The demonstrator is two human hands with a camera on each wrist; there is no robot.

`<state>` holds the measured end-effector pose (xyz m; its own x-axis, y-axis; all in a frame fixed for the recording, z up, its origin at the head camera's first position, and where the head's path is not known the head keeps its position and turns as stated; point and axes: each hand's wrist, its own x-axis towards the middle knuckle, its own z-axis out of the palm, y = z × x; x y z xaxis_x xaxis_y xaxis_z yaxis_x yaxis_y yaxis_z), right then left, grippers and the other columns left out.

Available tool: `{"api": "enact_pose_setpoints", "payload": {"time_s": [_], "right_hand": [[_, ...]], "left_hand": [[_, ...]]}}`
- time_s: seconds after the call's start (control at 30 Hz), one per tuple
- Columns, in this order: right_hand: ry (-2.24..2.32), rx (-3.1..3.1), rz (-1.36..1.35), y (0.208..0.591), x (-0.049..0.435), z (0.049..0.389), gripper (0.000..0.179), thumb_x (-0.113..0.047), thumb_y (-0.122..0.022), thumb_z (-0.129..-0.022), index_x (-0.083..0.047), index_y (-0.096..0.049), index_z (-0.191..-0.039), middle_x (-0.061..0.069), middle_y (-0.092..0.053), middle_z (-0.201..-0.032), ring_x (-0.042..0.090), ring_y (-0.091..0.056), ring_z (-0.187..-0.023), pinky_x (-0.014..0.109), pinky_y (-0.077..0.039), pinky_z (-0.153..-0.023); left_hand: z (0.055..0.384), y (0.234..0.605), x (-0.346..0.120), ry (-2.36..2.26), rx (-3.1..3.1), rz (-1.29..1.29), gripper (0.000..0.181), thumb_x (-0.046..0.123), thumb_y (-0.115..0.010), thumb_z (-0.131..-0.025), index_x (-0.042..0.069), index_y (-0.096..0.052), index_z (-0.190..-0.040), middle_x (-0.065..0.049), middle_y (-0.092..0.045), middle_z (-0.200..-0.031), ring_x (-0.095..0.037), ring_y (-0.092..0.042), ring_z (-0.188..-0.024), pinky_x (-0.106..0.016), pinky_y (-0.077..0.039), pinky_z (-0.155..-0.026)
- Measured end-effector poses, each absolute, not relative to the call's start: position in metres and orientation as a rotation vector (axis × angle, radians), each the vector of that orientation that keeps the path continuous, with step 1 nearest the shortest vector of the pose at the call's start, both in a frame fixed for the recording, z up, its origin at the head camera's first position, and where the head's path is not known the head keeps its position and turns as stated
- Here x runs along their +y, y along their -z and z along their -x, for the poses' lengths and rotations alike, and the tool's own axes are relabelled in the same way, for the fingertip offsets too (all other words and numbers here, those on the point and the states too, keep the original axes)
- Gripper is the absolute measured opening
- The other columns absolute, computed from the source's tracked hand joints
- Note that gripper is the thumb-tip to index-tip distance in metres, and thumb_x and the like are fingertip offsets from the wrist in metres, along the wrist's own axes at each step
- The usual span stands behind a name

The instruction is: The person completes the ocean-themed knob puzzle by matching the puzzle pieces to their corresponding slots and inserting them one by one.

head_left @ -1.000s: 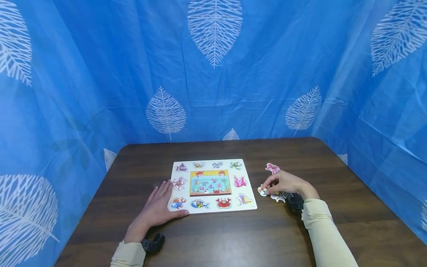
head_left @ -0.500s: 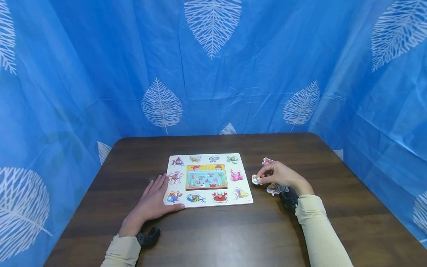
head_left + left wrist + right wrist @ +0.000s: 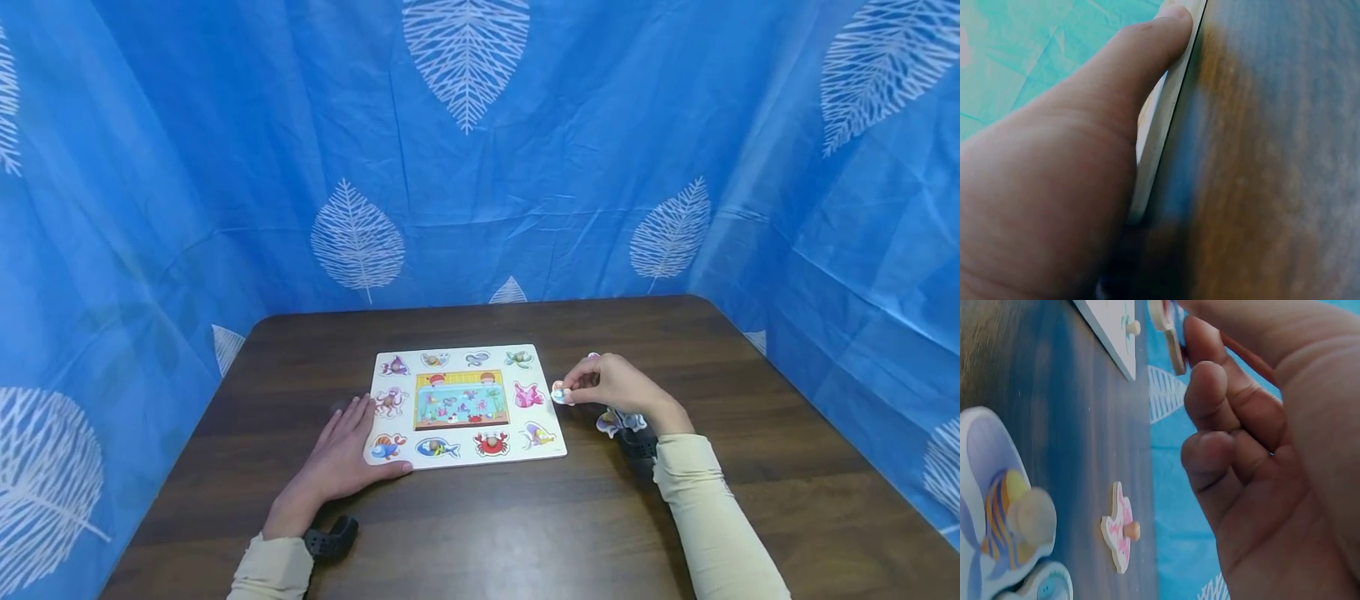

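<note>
My right hand (image 3: pixel 618 387) pinches a small, pale knobbed puzzle piece (image 3: pixel 558 392) by thumb and fingertips, at the right edge of the white peg puzzle board (image 3: pixel 517 421). In the right wrist view, that piece (image 3: pixel 1174 347) is seen edge-on, partly cut off at the top. My left hand (image 3: pixel 341 450) lies with straight fingers along the board's left edge. Its thumb (image 3: pixel 1147 44) rests on the board's front edge. Sea-animal pieces, among them a red crab (image 3: pixel 491 443) and an octopus (image 3: pixel 390 402), surround the aquarium picture (image 3: pixel 461 400).
Loose pieces lie under and beside the right wrist: a purple-and-yellow fish piece (image 3: pixel 1007 512), a blue-green piece (image 3: pixel 1050 587) next to it, and a pink piece (image 3: pixel 1119 531) farther off. The dark wooden table (image 3: pixel 480 533) ends at a blue leaf-print curtain (image 3: pixel 480 208).
My right hand has carried the pinched piece leftward from the loose pieces to the board's right edge. The left hand stays at the board; the head view has shifted slightly.
</note>
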<state>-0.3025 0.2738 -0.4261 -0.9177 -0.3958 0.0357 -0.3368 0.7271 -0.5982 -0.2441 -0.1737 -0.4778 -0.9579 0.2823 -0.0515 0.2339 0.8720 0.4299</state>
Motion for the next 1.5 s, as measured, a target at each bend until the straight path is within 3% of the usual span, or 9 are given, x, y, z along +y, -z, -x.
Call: {"api": "enact_pose_setpoints", "payload": {"time_s": [0.57,1.0,1.5], "right_hand": [[0.956,2.885,0.735,0.422,0.234,0.296,0.011,-0.023,-0.086,-0.086,-0.023,-0.079,-0.095,-0.011,-0.070,-0.091,0.013,-0.059,-0.082,0.027,-0.052,-0.072],[0.927,2.915,1.044,0.430,0.186,0.299,0.010,-0.023,-0.087,-0.085,-0.022,-0.080,-0.093,-0.015,-0.070,-0.088,0.005,-0.057,-0.075,0.024,-0.051,-0.067],[0.882,2.808,1.156,0.432,0.120,0.295,0.013,-0.030,-0.084,-0.088,-0.022,-0.080,-0.098,-0.015,-0.072,-0.092,0.004,-0.059,-0.080,0.024,-0.053,-0.076]], "left_hand": [[0.245,0.479,-0.173,-0.654,2.924,-0.403,0.131,0.081,-0.068,-0.077,-0.006,-0.018,-0.161,-0.025,-0.015,-0.170,-0.044,-0.010,-0.158,-0.062,-0.009,-0.127],[0.245,0.482,-0.174,-0.655,2.935,-0.408,0.133,0.082,-0.068,-0.076,-0.007,-0.019,-0.161,-0.026,-0.016,-0.170,-0.045,-0.011,-0.158,-0.062,-0.010,-0.126],[0.246,0.482,-0.172,-0.646,2.921,-0.388,0.132,0.082,-0.066,-0.077,-0.006,-0.018,-0.161,-0.024,-0.014,-0.171,-0.043,-0.009,-0.158,-0.061,-0.008,-0.127]]}}
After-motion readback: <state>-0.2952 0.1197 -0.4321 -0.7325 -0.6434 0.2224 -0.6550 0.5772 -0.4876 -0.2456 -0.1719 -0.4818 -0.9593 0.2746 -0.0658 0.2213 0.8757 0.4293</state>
